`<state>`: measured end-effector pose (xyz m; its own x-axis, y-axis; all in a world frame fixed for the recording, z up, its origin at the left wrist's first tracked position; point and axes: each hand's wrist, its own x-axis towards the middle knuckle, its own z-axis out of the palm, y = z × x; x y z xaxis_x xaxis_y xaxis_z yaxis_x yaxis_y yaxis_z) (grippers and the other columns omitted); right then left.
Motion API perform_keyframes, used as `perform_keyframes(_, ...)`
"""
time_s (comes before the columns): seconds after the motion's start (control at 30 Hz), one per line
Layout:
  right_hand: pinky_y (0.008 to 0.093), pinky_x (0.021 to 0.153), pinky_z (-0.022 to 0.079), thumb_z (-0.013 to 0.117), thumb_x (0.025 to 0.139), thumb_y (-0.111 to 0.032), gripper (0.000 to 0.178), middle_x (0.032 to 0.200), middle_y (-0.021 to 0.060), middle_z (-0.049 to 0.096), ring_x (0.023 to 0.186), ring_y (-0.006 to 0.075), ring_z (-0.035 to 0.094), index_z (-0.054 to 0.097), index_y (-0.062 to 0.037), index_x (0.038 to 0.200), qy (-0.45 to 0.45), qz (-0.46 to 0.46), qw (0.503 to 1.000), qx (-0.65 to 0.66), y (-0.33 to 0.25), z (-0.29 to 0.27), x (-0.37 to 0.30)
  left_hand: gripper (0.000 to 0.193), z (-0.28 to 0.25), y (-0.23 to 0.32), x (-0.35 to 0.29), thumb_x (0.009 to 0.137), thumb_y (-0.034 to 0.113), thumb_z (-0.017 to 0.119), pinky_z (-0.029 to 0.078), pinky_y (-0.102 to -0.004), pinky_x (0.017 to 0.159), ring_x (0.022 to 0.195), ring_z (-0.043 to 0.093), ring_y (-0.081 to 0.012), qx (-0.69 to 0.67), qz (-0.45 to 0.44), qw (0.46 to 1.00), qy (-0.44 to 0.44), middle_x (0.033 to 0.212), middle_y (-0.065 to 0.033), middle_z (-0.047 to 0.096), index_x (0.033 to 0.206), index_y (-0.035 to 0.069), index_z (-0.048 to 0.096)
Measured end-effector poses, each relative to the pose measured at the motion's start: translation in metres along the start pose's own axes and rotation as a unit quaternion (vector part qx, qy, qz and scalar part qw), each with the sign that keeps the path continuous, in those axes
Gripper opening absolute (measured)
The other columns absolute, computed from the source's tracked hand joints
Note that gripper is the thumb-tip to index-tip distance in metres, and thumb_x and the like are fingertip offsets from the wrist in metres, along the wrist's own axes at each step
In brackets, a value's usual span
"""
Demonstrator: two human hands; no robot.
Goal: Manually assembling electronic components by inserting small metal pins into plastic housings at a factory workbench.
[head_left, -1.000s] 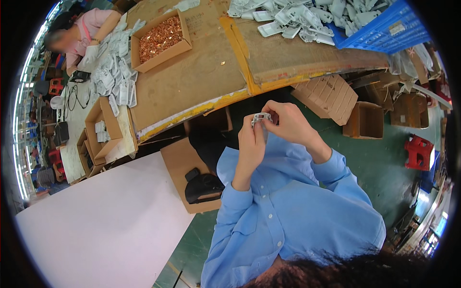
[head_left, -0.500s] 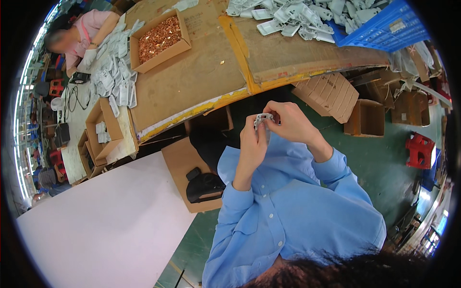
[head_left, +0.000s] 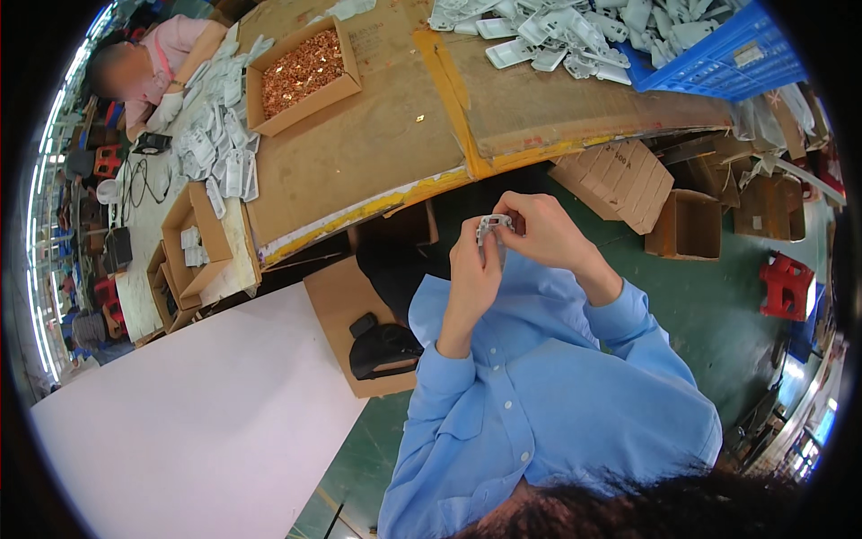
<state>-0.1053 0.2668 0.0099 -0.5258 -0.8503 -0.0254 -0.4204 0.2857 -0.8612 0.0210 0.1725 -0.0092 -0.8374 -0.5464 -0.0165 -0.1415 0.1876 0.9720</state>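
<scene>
Both my hands are raised in front of my chest, just off the table's near edge. Between their fingertips is a small whitish-grey plastic housing piece (head_left: 493,221) with cut-outs. My left hand (head_left: 474,280) is closed on its left and lower side, thumb pointing up. From the right, my right hand (head_left: 544,232) pinches the same piece, and its curled fingers hide part of it. Whether a smaller part is also in the right fingers cannot be made out. Similar whitish-grey plastic housings (head_left: 575,34) lie heaped on the table (head_left: 377,126) ahead.
A cardboard box (head_left: 316,104) of small copper-coloured pieces stands on the table, near more housings (head_left: 215,148). At the right are a blue crate (head_left: 732,67), cardboard boxes (head_left: 684,225) and a red stool (head_left: 787,283). A white board (head_left: 197,404) lies left. Across the table works another person (head_left: 180,54).
Both hands keep the housing piece in nearly the same place, with only a slight shift of the right fingers. The surroundings have moved a little in the picture.
</scene>
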Motion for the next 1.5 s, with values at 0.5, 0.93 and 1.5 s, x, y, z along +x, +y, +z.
perform_keyframes(0.5,0.0285,0.058,0.048,0.068,0.082,-0.009,0.020,0.072,0.0073,0.063,0.061,0.0142,0.059,0.064,0.0004,0.099,0.016,0.033,0.997,0.068,-0.009,-0.001,0.016,0.025,-0.035,-0.014,-0.006,0.091,0.008,0.060,0.049,-0.0259,0.064,0.073,0.062,-0.0143,-0.030,-0.056,0.998,-0.022,0.090,-0.0108,0.066,0.114,-0.002,0.058)
perform_keyframes(0.93,0.0218,0.066,0.046,0.066,0.089,-0.013,0.017,0.078,-0.0002,0.062,0.070,0.0056,0.054,0.064,0.0012,0.097,0.229,0.019,0.958,0.174,0.081,-0.014,0.106,0.023,-0.168,-0.043,0.083,0.093,0.022,0.066,0.041,-0.0186,0.056,0.061,0.050,-0.0038,-0.143,-0.054,0.946,0.284,0.078,0.0017,0.060,0.106,0.003,0.062)
perform_keyframes(1.5,0.0268,0.055,0.045,0.067,0.086,-0.015,0.016,0.066,0.0043,0.060,0.056,0.0108,0.054,0.064,0.0001,0.092,0.262,0.038,0.960,0.093,0.084,-0.015,0.107,0.034,-0.261,-0.093,0.227,0.092,0.023,0.066,0.047,-0.0229,0.061,0.075,0.058,-0.0116,0.044,0.098,0.883,0.457,0.101,-0.0082,0.061,0.115,-0.001,0.056)
